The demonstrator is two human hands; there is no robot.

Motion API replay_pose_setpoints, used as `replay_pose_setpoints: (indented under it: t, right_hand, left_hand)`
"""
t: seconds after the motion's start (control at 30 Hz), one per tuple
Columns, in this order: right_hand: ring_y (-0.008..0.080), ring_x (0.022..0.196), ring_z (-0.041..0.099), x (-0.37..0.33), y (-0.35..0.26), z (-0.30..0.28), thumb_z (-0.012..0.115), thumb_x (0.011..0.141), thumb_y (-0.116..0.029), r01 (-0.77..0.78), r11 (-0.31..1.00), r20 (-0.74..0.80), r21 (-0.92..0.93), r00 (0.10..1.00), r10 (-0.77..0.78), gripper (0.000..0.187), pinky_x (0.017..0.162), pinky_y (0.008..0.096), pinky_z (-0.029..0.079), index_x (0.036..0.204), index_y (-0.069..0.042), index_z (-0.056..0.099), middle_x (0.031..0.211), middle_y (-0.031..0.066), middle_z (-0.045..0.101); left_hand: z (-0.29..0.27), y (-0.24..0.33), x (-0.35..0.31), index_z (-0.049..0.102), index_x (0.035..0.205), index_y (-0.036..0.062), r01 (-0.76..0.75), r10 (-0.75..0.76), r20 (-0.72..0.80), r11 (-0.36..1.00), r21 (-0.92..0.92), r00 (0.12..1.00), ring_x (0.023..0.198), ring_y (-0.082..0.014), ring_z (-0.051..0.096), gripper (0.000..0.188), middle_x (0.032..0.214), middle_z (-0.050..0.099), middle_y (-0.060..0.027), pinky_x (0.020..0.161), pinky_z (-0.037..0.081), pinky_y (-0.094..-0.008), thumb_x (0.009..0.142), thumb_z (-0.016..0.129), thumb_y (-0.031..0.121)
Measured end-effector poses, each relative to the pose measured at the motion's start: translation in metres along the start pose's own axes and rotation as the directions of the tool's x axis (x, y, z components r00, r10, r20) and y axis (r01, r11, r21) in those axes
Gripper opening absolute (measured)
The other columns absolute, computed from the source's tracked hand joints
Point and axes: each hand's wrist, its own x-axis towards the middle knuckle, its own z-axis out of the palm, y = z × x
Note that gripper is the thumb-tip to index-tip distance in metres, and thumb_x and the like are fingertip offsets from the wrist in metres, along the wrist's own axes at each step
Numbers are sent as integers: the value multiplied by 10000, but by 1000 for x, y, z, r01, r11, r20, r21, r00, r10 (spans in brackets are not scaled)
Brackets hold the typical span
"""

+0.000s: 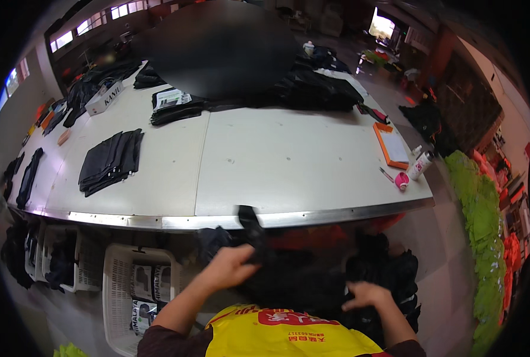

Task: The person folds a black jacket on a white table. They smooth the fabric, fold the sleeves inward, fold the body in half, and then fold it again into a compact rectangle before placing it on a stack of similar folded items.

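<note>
A black garment [294, 279] stretches between my hands, below the table's front edge and in front of my body. Its cloth is blurred by motion, so its kind cannot be made out. My left hand [232, 265] is closed on its left part, and a dark flap sticks up beside the fingers, over the table edge. At the right side of the cloth, my right hand [369, 294] grips with thumb and fingers. Behind that hand lies a heap of black garments [387, 262]. A flat stack of black garments [111, 160] rests on the white table [259, 178].
A white plastic basket [111, 297] with packaged items stands below the table at left. Near the table's right edge are an orange box [385, 146], a white bottle [420, 165] and a pink roll [401, 181]. Dark clothes [324, 89] line the far side; green fabric [473, 238] is at right.
</note>
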Motion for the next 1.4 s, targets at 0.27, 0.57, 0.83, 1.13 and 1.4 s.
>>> replay_pose_setpoints:
  t: [0.27, 0.57, 0.83, 1.13, 1.4]
  right_hand:
    - [228, 866, 593, 13, -188, -79, 769, 677, -206, 896, 418, -471, 149, 436, -767, 407, 772, 345, 471, 990, -31, 578, 939, 115, 608]
    - [183, 990, 580, -33, -190, -122, 803, 650, -115, 931, 364, -818, 10, 217, -532, 520, 871, 333, 475, 1110, -42, 572, 1078, 89, 616]
    - [234, 1073, 550, -30, -127, -184, 695, 776, -190, 837, 543, -925, 67, 255, -280, 487, 931, 355, 427, 1201, -8, 540, 1168, 116, 589]
    - [266, 1051, 552, -68, -95, -158, 645, 822, -143, 271, 865, -906, -423, -154, -395, 391, 883, 371, 446, 1164, 19, 547, 1089, 153, 596]
    - [250, 863, 615, -66, -157, -188, 647, 824, -234, 490, 821, -952, -294, -74, -296, 334, 778, 332, 458, 1019, 34, 606, 945, 156, 651]
  left_hand:
    - [-7, 67, -14, 587, 838, 68, -588, 652, -166, 746, 313, 740, 642, -239, 570, 190, 702, 552, -54, 543, 470, -324, 714, 705, 151]
    - [-35, -175, -46, 515, 1206, 17, 224, -317, -15, 699, -679, 948, 994, -199, 560, 367, 1076, 604, -93, 864, 439, -287, 883, 542, 189]
    - [59, -190, -57, 481, 1228, 2, 384, -251, 292, 543, -746, 923, 1025, -249, 558, 413, 1130, 572, -164, 885, 435, -308, 857, 569, 160]
    - [36, -78, -59, 570, 1154, 18, 128, -62, 212, 940, -316, 975, 1065, -345, 544, 301, 1155, 583, -179, 924, 406, -385, 890, 447, 91]
    - [39, -79, -52, 402, 1361, 25, 118, 307, 345, 572, -812, 887, 1237, -214, 414, 640, 1359, 451, -125, 1025, 328, -343, 843, 649, 309]
